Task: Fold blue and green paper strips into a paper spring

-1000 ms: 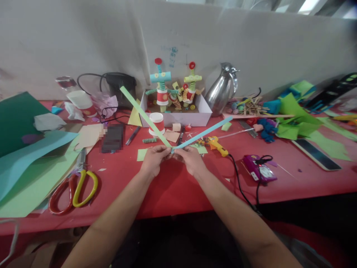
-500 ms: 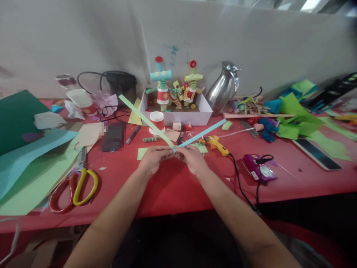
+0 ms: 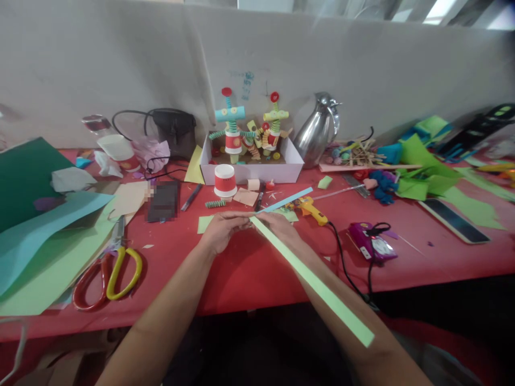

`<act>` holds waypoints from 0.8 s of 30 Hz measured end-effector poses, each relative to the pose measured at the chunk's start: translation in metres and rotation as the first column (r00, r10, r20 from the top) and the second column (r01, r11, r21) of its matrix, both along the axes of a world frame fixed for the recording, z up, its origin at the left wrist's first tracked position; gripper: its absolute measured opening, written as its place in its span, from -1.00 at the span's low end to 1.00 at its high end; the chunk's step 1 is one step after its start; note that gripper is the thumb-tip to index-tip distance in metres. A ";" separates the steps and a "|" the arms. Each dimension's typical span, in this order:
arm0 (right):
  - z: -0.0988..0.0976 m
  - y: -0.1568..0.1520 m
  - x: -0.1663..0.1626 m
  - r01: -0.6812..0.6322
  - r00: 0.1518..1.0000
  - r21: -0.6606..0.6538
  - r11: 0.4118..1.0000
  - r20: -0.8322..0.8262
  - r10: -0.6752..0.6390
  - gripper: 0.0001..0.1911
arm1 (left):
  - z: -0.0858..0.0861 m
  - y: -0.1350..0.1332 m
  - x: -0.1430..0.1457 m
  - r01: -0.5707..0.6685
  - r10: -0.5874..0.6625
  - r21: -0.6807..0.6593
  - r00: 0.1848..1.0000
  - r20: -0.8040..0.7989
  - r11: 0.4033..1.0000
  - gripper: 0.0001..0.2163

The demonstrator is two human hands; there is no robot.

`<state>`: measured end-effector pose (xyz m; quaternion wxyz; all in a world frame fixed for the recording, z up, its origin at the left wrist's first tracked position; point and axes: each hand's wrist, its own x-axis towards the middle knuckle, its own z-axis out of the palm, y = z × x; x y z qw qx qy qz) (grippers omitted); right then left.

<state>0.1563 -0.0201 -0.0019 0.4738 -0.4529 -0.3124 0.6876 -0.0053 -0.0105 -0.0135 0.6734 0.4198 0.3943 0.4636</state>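
Between my two hands, above the front middle of the red table, a green paper strip (image 3: pixel 314 281) and a blue paper strip (image 3: pixel 287 199) meet at one end. My left hand (image 3: pixel 226 228) pinches the strips at that joint. My right hand (image 3: pixel 277 225) is closed on them from the other side, its fingertips partly hidden. From the joint the green strip runs down toward me over my right forearm; the blue one points up and right. Just beyond my hands lie a small green-and-blue folded paper spring (image 3: pixel 215 203) and a red-and-white paper cup (image 3: pixel 225 181).
A white box (image 3: pixel 251 173) with paper-cup figures stands at the back, beside a steel jug (image 3: pixel 316 131). Right of my hands lie a yellow glue gun (image 3: pixel 314 210) with a cord and a purple device (image 3: pixel 372 241). Scissors (image 3: pixel 124 273) and paper sheets (image 3: pixel 48 257) lie left.
The green strip has swung from pointing up-left to lying down-right across my right forearm. The blue strip is tilted lower. Both hands stay nearly in place.
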 end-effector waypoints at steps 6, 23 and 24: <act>0.010 -0.006 0.001 -0.043 0.995 0.058 0.997 0.089 0.038 -0.88 | 0.002 -0.001 0.001 -0.021 0.025 0.083 0.998 -0.050 0.996 -0.82; -0.006 -0.003 -0.009 -0.123 0.987 0.410 0.904 0.145 0.069 -0.53 | 0.000 0.000 0.008 -0.216 0.219 -0.037 0.964 0.150 0.976 -0.79; -0.007 -0.004 -0.011 -0.079 0.987 0.433 0.898 0.162 0.009 -0.60 | 0.000 -0.001 0.009 -0.217 0.219 -0.031 0.962 0.162 0.976 -0.79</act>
